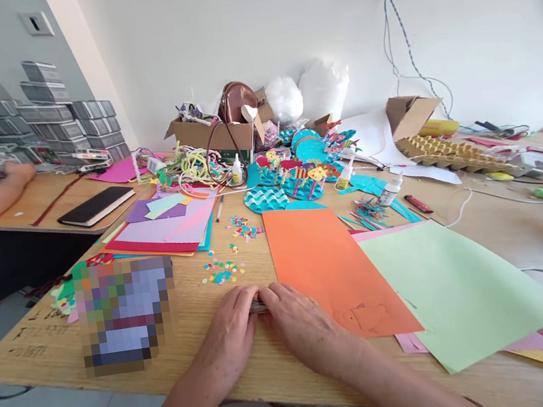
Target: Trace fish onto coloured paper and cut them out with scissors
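Note:
My left hand (233, 318) and my right hand (298, 321) meet just above the table near its front edge, fingers curled and nearly touching. Between them shows a bit of a small dark, greyish thing (259, 307); the fingers cover most of it, so I cannot make out its kind. Beside my right hand lies an orange sheet of paper (309, 259) with a fish drawn in pencil (367, 317) in its lower corner. Small paper confetti dots (223, 271) are scattered beyond my hands.
A blurred-out screen device (130, 311) lies at left. Coloured paper sheets (168, 225) are stacked behind it, and a pale green sheet (459, 285) lies at right. Farther back are glue bottles (391, 191), a red cutter (418, 204) and turquoise crafts (267, 199). Another person's hands (19, 171) work at far left.

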